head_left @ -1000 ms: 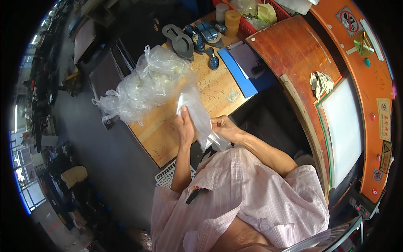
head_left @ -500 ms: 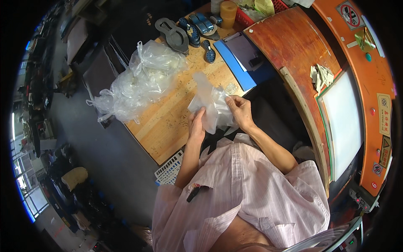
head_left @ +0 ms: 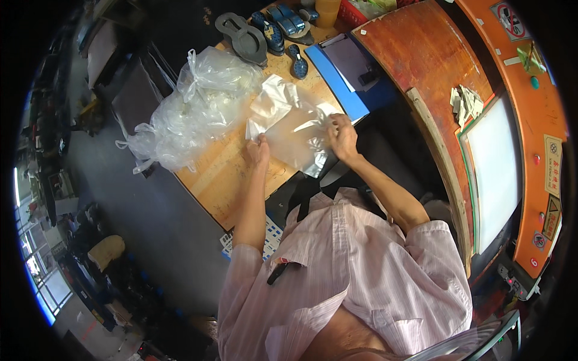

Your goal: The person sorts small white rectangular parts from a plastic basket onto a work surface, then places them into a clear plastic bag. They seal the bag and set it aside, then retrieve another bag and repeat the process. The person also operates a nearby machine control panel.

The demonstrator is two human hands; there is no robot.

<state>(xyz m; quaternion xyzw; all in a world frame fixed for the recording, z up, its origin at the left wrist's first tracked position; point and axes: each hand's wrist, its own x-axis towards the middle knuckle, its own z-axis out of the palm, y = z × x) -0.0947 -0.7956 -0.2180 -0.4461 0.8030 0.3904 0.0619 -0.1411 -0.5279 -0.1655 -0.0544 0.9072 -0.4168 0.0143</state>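
Stretched between my two hands is a clear plastic bag [head_left: 290, 126], spread flat and shining above the wooden table. My left hand [head_left: 257, 150] pinches its left edge, the thumb on top. At its right edge my right hand [head_left: 343, 138] grips the film with curled fingers. The bag looks flat, and I see no contents in it. To its left lies a heap of knotted clear plastic bags [head_left: 205, 99], whose contents I cannot make out.
Grey and blue sole-shaped parts [head_left: 244, 39] lie at the table's far end, with an orange cup [head_left: 327, 13] behind. A blue folder [head_left: 337, 81] rests along the right edge. Farther right stand a curved wooden board [head_left: 421, 48] and an orange machine panel [head_left: 530, 120]. A printed sheet [head_left: 274, 234] is near my left forearm.
My hands have moved apart, the left one outward and forward. The bag, bunched before, is now pulled out wide and flat between them.
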